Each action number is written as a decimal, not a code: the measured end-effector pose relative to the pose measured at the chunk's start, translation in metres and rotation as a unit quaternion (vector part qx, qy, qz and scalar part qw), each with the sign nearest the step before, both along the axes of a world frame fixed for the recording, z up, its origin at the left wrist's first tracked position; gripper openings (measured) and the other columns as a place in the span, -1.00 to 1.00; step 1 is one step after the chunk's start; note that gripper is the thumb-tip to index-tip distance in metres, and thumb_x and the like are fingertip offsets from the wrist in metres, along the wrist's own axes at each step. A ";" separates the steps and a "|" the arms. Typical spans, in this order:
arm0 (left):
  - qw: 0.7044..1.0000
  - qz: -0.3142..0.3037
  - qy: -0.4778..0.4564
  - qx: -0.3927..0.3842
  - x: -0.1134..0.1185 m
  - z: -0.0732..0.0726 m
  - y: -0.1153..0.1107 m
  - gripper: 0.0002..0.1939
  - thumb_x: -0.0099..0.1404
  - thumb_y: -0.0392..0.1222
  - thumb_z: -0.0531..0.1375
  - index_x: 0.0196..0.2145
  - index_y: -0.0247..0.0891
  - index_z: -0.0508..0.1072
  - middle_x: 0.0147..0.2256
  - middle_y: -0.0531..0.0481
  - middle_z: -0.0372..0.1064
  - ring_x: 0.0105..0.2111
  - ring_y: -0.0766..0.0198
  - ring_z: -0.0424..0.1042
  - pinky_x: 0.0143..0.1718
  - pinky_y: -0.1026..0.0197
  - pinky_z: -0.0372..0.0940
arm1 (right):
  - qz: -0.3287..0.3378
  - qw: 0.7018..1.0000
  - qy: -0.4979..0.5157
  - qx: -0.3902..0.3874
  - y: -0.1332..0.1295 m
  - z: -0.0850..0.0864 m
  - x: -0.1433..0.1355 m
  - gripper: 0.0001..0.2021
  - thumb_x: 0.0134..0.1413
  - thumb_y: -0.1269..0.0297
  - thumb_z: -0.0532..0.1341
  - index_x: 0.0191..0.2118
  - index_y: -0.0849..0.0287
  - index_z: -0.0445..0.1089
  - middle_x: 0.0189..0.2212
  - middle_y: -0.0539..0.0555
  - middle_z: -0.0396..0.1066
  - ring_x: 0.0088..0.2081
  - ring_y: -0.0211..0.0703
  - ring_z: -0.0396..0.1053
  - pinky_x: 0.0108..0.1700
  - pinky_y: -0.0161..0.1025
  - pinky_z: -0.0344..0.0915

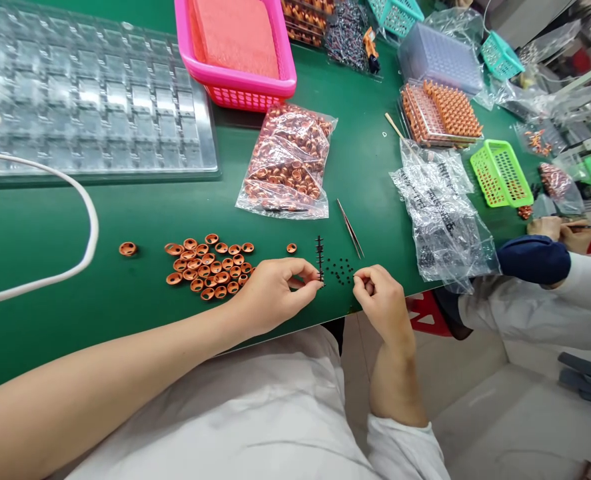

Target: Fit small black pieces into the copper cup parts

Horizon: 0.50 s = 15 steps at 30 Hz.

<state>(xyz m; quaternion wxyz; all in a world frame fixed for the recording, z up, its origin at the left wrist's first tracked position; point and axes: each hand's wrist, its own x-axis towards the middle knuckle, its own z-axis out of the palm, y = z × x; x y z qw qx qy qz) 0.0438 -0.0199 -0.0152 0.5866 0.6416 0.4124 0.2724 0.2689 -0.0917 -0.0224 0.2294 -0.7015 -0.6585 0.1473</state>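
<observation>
My left hand (280, 293) pinches the lower end of a thin black toothed strip (320, 250). Right of the strip, small black pieces (342, 272) lie scattered on the green table. Beside them, my right hand (378, 293) has its fingertips pressed together; whatever they hold is too small to make out. Metal tweezers (350, 229) rest above the black pieces. Several copper-coloured rings (205, 267) form a loose group left of my left hand. One ring (291, 248) lies apart near the strip, and another (128, 249) sits farther left.
A clear bag of copper parts (290, 163) lies behind my hands, with a pink basket (242, 99) beyond. Clear trays (95, 100) and a white cable (92, 220) are at left. Plastic bags (448, 220), a green basket (501, 175) and a co-worker's sleeve (535, 260) are at right.
</observation>
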 end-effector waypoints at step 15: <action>1.000 -0.004 -0.001 -0.012 0.000 -0.001 0.002 -0.86 0.22 -0.18 0.24 -0.43 -0.29 0.51 -0.43 0.01 0.57 -0.44 0.28 0.54 -0.36 0.34 0.43 | 0.031 0.987 -0.144 0.069 0.002 -0.007 -0.003 -0.84 0.17 0.50 0.13 -0.39 0.14 0.33 -0.44 -0.02 0.34 -0.44 -0.27 0.24 -0.39 -0.32 0.17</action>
